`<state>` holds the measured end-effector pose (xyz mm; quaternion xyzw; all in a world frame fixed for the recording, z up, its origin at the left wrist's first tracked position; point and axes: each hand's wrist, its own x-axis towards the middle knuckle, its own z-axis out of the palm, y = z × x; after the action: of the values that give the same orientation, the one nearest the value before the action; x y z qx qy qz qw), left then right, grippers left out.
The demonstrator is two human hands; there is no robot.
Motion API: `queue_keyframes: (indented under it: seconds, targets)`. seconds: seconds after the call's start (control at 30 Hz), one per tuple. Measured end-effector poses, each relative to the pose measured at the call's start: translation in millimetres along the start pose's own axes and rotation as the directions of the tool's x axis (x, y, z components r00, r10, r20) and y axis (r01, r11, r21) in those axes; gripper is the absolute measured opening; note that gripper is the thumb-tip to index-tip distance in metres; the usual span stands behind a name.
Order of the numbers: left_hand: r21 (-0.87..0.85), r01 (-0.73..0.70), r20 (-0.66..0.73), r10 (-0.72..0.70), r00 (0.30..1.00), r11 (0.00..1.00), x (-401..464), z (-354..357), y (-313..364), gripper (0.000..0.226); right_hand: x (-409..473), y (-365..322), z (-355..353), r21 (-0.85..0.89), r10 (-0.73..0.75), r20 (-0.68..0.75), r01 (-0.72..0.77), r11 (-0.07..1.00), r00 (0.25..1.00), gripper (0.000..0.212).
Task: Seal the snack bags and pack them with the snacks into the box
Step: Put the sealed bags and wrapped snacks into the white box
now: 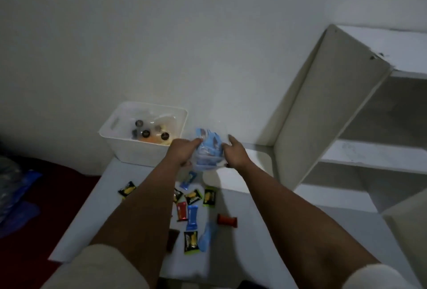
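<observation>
A clear snack bag filled with blue-wrapped snacks is held up above the white table. My left hand grips its left side. My right hand grips its right side, index finger stretched up along the bag's edge. The white plastic box stands at the table's far left, just left of the bag, with sealed bags of dark round and orange snacks inside. Loose wrapped snacks lie on the table under my arms: yellow-black packets, a blue bar, a red bar and an orange-brown bar.
A white shelf unit rises at the right, its side panel close to my right hand. A white wall stands behind the box. At the left, beyond the table edge, is a dark red surface with blue plastic on it.
</observation>
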<state>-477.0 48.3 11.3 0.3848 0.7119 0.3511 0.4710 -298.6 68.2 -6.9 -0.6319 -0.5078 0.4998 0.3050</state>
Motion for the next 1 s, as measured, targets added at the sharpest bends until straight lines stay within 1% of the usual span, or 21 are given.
queue_keyframes:
  seconds: [0.07, 0.13, 0.2, 0.27, 0.33, 0.4, 0.47, 0.53, 0.6, 0.67, 0.73, 0.8, 0.83, 0.9, 0.97, 1.0]
  targets:
    - [-0.021, -0.027, -0.038, 0.026, 0.999, 0.999, 29.2, -41.3, 14.5, 0.046, 22.8, -40.4, 33.3, -0.024, -0.058, 0.026, 0.058, 0.998, 0.998, 0.063]
    - [-0.032, 0.000, -0.058, -0.002, 0.998, 0.999, 59.8, -79.9, 24.6, 0.048, 39.4, -76.2, 65.2, -0.053, -0.078, 0.060, 0.081, 0.995, 0.995, 0.064]
    - [0.013, 0.027, -0.056, -0.026, 0.998, 1.000, 89.5, -110.8, 27.5, 0.050, 60.0, -101.4, 93.3, -0.069, -0.017, 0.093, 0.023, 0.997, 0.996, 0.064]
    - [0.031, 0.038, -0.043, -0.036, 0.998, 0.999, 120.7, -133.9, 27.5, 0.050, 80.3, -120.4, 118.8, -0.121, 0.058, 0.105, -0.046, 0.992, 0.993, 0.062]
    - [0.064, 0.071, 0.012, -0.072, 0.997, 0.995, 147.2, -150.3, 25.9, 0.046, 97.9, -133.5, 139.4, -0.183, 0.113, 0.105, -0.092, 0.979, 0.988, 0.051]
    - [0.089, 0.153, 0.086, -0.161, 0.983, 0.984, 174.4, -159.1, 22.2, 0.044, 110.0, -142.3, 155.4, -0.251, 0.203, 0.092, -0.175, 0.952, 0.975, 0.035]
    - [0.116, 0.233, 0.182, -0.252, 0.951, 0.965, 198.4, -163.8, 15.9, 0.039, 118.9, -149.7, 167.9, -0.328, 0.316, 0.075, -0.275, 0.904, 0.946, 0.033]
    - [0.141, 0.309, 0.271, -0.337, 0.902, 0.940, 217.5, -167.0, 10.0, 0.035, 128.5, -163.0, 175.1, -0.446, 0.344, 0.061, -0.283, 0.849, 0.937, 0.038]
    - [0.153, 0.375, 0.365, -0.405, 0.838, 0.914, 233.5, -170.3, 2.1, 0.038, 137.2, -181.8, 178.3, -0.566, 0.368, 0.096, -0.253, 0.785, 0.925, 0.044]
    - [0.142, 0.427, 0.431, -0.444, 0.785, 0.893, 248.5, -172.3, -5.8, 0.043, 147.6, -193.9, 181.3, -0.640, 0.446, 0.140, -0.263, 0.722, 0.884, 0.050]
    - [0.155, 0.438, 0.476, -0.455, 0.752, 0.886, 259.5, -173.1, -10.4, 0.043, 158.4, -196.2, 186.1, -0.710, 0.527, 0.138, -0.287, 0.643, 0.839, 0.060]
    - [0.202, 0.414, 0.500, -0.457, 0.736, 0.888, 267.4, -171.6, -14.8, 0.040, 167.4, -192.3, 195.1, -0.775, 0.574, 0.110, -0.292, 0.561, 0.812, 0.062]
    - [0.226, 0.397, 0.500, -0.456, 0.736, 0.889, 269.6, -170.0, -16.0, 0.038, 173.8, -188.2, 201.2, -0.820, 0.573, 0.104, -0.256, 0.511, 0.813, 0.060]
    - [0.259, 0.388, 0.481, -0.467, 0.742, 0.884, 275.0, -167.3, -22.2, 0.035, 184.6, -178.6, 214.3, -0.901, 0.523, 0.084, -0.160, 0.403, 0.848, 0.060]
    - [0.288, 0.401, 0.473, -0.494, 0.730, 0.869, 278.4, -164.9, -29.7, 0.036, 191.7, -163.0, 227.1, -0.959, 0.425, 0.014, -0.108, 0.263, 0.905, 0.062]
    - [0.313, 0.410, 0.469, -0.515, 0.717, 0.857, 279.1, -164.6, -34.1, 0.040, 192.5, -154.3, 231.6, -0.971, 0.373, -0.023, -0.110, 0.214, 0.928, 0.065]
